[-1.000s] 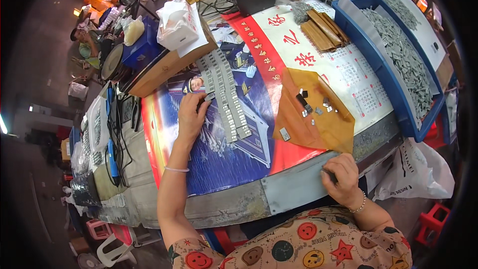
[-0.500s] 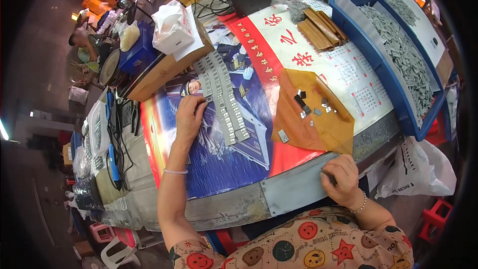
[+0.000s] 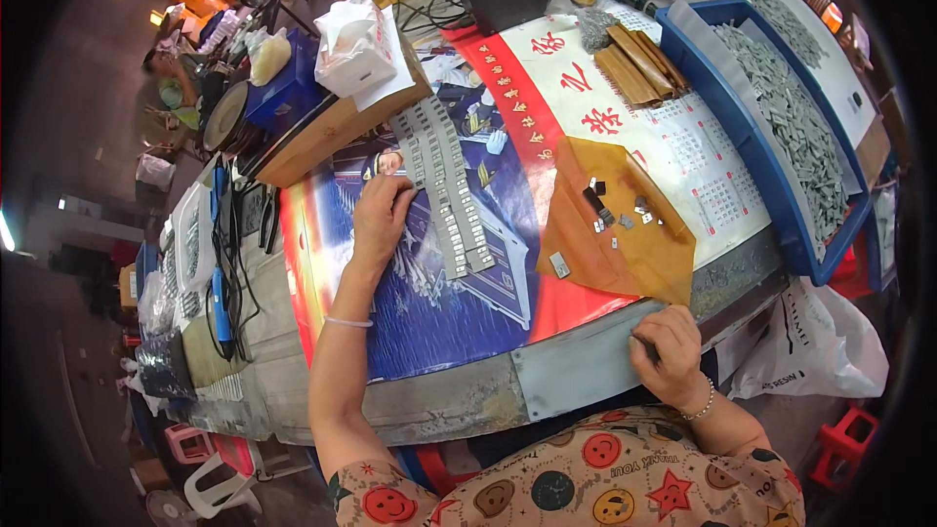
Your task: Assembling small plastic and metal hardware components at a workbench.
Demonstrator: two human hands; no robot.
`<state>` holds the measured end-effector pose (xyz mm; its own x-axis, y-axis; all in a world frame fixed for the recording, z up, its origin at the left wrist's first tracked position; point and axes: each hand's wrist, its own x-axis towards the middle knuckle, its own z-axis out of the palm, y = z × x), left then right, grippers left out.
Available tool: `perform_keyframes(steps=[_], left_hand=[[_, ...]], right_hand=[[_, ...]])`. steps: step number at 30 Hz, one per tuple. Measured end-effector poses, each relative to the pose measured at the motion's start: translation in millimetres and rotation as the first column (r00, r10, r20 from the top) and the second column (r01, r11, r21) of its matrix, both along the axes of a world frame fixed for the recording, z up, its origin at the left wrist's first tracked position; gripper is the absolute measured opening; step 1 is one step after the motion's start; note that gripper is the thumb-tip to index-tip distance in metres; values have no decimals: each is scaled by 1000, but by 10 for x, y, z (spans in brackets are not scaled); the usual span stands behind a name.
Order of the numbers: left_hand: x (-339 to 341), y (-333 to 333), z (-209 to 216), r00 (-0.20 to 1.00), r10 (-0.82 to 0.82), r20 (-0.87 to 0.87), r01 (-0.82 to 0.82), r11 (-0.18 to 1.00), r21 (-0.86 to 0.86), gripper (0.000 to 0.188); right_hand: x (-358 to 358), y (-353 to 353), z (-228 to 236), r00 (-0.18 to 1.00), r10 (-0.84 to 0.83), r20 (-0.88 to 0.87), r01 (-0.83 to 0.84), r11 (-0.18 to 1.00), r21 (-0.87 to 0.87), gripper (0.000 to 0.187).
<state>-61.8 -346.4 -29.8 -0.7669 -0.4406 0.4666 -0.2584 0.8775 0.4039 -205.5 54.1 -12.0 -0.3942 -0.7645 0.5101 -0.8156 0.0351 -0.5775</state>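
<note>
Head camera view shows, far to the left of the grey rows, a blue pen-shaped tool point(image 3: 223, 317) with a black cable. Left of the rows and toward their far end stands a brown box point(image 3: 337, 127). The left hand point(image 3: 381, 220) is at the left edge of the rows; its thumb and fingers are bent, with the tips close together, but I cannot tell whether they grasp a piece. The grey rows point(image 3: 455, 181), made of many small pieces, lie lengthwise on a colourful poster point(image 3: 425, 332). To the right of the rows is an orange-brown sheet point(image 3: 639, 268) with some loose small pieces point(image 3: 593, 200) on it. Farther right, nearer to the person than the rows, the right hand point(image 3: 671, 351) is loosely curled; I cannot tell if something is inside. Rightmost from the rows, a blue tray point(image 3: 802, 239) contains a heap of grey pieces point(image 3: 800, 127).
</note>
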Motion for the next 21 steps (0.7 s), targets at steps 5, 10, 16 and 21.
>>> perform_keyframes(steps=[5,10,16,21], left_hand=[[214,70,156,999,31,-38,-31,1000,-1,8],[835,225,335,970,233,-75,-227,970,82,7],[1620,607,222,886,462,37,-455,850,267,10],[1776,825,79,880,469,78,-467,821,329,17]], right_hand=[[30,-7,-9,1000,17,8,-17,1000,-6,18],[57,7,16,1000,-19,7,19,1000,-11,17],[89,13,-38,999,-33,3,33,999,-12,16],[110,7,-32,999,-53,-13,53,999,-12,14]])
